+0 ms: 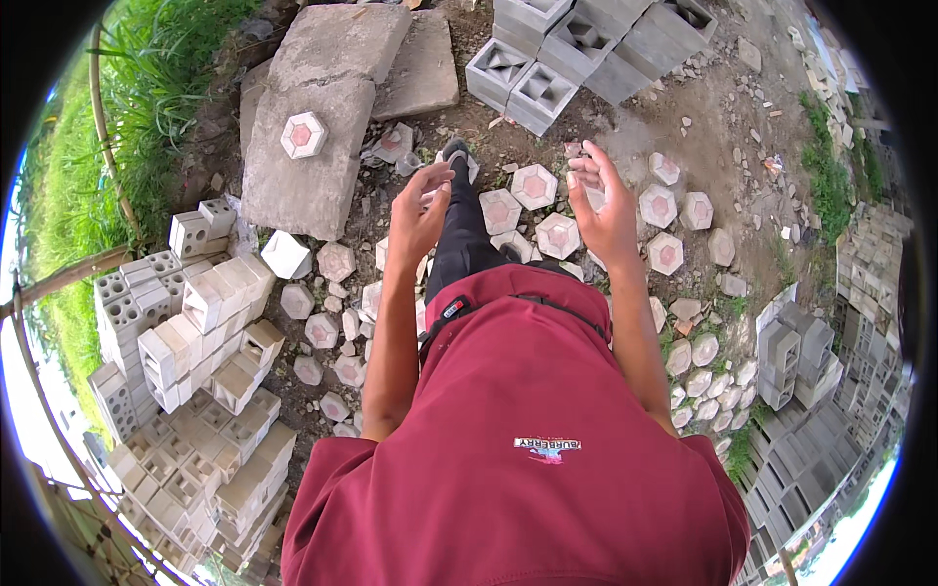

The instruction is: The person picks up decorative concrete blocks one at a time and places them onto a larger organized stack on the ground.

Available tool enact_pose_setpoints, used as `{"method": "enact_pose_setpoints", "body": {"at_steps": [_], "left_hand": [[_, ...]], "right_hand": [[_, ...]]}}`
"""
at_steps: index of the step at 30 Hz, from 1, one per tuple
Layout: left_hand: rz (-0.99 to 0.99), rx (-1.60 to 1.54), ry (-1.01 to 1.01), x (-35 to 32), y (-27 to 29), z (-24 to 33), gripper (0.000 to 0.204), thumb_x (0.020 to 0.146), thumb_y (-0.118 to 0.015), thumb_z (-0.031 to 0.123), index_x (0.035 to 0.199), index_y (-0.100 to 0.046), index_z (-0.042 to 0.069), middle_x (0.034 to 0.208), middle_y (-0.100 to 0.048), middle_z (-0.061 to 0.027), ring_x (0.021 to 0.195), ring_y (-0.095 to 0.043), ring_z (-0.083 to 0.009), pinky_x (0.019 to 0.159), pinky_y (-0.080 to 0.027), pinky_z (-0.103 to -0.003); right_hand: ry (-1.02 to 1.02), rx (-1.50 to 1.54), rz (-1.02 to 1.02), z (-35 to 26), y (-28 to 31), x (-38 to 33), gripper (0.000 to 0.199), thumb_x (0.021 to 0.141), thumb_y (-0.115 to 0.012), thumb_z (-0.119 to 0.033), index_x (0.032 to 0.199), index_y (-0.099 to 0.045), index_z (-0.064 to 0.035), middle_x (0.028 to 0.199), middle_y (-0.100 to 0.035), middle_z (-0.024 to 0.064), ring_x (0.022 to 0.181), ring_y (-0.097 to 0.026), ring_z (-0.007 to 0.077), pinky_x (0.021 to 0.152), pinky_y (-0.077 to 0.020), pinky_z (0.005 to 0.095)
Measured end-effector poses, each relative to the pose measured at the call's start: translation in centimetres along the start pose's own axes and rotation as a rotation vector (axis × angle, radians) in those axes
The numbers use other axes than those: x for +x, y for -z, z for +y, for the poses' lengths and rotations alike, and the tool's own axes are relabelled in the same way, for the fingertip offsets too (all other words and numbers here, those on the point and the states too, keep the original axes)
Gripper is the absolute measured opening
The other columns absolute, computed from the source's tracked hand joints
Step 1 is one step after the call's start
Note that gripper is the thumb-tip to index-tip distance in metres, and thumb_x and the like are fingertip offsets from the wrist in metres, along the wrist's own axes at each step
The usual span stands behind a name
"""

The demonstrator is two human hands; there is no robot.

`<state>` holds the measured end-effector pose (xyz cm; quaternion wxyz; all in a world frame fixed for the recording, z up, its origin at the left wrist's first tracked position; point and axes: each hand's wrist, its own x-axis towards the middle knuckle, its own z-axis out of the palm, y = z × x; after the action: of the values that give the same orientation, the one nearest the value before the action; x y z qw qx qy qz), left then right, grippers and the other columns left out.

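**Pavers (558, 236) in the gap, nothing gripped**

So three hex ones lie flat on the ground (723, 144), below the hands and between them in view. The right hand (608, 211) looks nearer to the closest one, which sits just left of its thumb in view. No real long axis, they're six-sided. Both hands are empty: left hand (418, 213) loosely curled, right one more spread, fingers forward, palms roughly facing each other.

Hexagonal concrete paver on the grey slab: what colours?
The hexagonal concrete paver has a pinkish-red centre and off-white border; head view.
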<state>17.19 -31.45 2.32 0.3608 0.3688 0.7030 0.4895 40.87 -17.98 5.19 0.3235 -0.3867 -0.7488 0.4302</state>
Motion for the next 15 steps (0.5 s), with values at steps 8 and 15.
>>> {"method": "enact_pose_setpoints", "body": {"at_steps": [8, 15], "left_hand": [[-0.073, 0.034, 0.02, 16.7, 4.6, -0.7, 0.031, 0.095, -0.054, 0.011, 0.123, -0.056, -0.001, 0.113, -0.066, -0.0104, 0.105, -0.062, -0.0177, 0.091, -0.049, -0.031], [-0.106, 0.04, 0.005, 30.5, 10.3, 1.3, 0.03, 0.095, -0.054, 0.011, 0.123, -0.057, 0.001, 0.115, -0.066, -0.0088, 0.104, -0.061, -0.0152, 0.089, -0.048, -0.03]], "right_hand": [[-0.099, 0.013, 0.047, 1.9, -5.4, 13.5, 0.052, 0.089, -0.062, -0.012, 0.137, -0.044, -0.0017, 0.11, -0.065, 0.0168, 0.096, -0.065, 0.0226, 0.089, -0.0498, 0.0351], [-0.144, 0.01, 0.032, 0.0, -10.9, 25.9, 0.053, 0.089, -0.063, -0.012, 0.137, -0.044, -0.0025, 0.109, -0.065, 0.0156, 0.094, -0.065, 0.0218, 0.088, -0.0498, 0.0364]]}}
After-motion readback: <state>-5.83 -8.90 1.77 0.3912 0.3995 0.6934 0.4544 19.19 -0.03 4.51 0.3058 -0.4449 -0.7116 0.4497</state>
